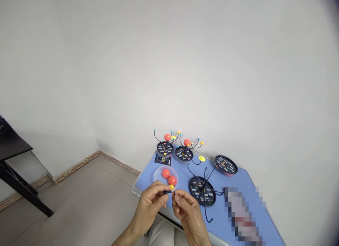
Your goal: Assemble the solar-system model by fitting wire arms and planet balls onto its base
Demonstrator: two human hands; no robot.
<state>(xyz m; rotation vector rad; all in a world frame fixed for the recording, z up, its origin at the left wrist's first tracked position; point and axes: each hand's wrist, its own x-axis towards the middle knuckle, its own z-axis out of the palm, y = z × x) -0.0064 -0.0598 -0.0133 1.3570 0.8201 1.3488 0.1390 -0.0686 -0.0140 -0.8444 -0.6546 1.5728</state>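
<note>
My left hand (152, 200) is closed, pinching a short black cylindrical piece (166, 192) between thumb and fingertips. Close beside it, my right hand (188, 207) is also closed, with a tiny dark bit showing at its fingertips; its kind is too small to tell. Just beyond the hands stands a clear round dish (156, 173) holding red balls (165, 173) and a small yellow ball (171, 187). To the right of my right hand lies a round black base (195, 195) printed with planets, with several bent black rods (205, 207) spreading from its middle.
Two planet models (165, 149) (183, 154) with red centre balls stand at the back of the blue table (182, 171). Another round base (226, 164) sits at the back right. A blurred-out patch (242, 217) covers something on the right. A black table (16, 147) stands far left.
</note>
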